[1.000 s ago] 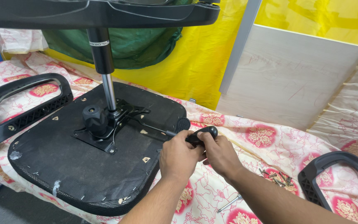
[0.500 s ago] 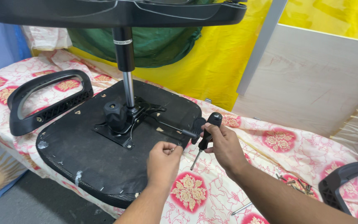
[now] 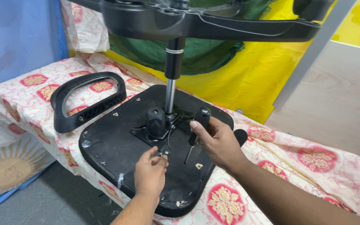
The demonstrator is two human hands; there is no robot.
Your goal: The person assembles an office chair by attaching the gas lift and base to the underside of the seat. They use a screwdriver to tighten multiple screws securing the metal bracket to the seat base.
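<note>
Left hand: the left hand (image 3: 150, 173) rests on the underside of the chair seat (image 3: 117, 146), fingertips pinched together on something tiny near the metal plate; too small to tell what it is, probably a screw.
Right hand: the right hand (image 3: 218, 141) is clamped around the black handle of a screwdriver (image 3: 196, 132), thumb along the grip, the thin shaft pointing down at the seat.
Screwdriver: held tilted, its tip just above the black seat, just beside the left hand's fingertips.
Chair seat: lies upside down at the front edge of the table (image 3: 313, 166), its front rim hanging a little over that edge; black, scuffed, with small pale marks.
Metal plate: the mounting plate (image 3: 157, 135) sits in the middle of the seat, with a black knob (image 3: 156, 121) standing on it.
Column: a shiny gas column (image 3: 171, 89) rises upright from the plate to the black chair base (image 3: 205, 23) overhead.
Armrest: a black armrest (image 3: 86, 102) lies on the table towards its left end, just beside the seat.
Table: covered with a white cloth printed with red and gold flowers.
Behind: yellow and green cloth (image 3: 213, 58) hangs at the far edge.
</note>
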